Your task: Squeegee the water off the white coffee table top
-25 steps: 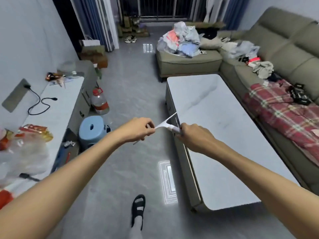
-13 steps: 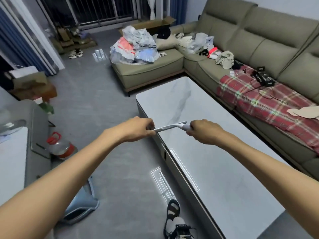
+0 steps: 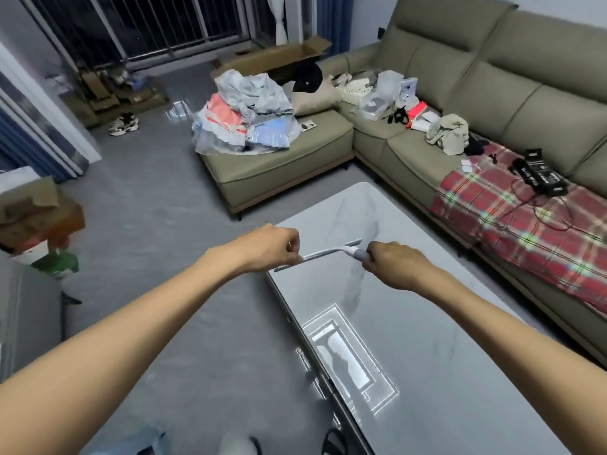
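The white coffee table (image 3: 443, 356) has a marble-veined top and runs from the middle of the view to the bottom right. A white squeegee (image 3: 328, 252) hangs above its far left part. My right hand (image 3: 392, 262) grips the squeegee's handle. My left hand (image 3: 269, 246) pinches the left end of its blade, just over the table's left edge. A ceiling light's reflection shows on the top near its left edge. I cannot make out water on the surface.
A green L-shaped sofa (image 3: 492, 103) wraps the table's far and right sides, with a pile of clothes (image 3: 244, 116), bags and a red plaid blanket (image 3: 525, 215) on it. Grey floor (image 3: 157, 224) lies left of the table. Cardboard boxes (image 3: 36, 208) stand at far left.
The view has swung right and closer to the table. Both hands, still holding the squeegee, have moved from beside the table's left edge to over its top.
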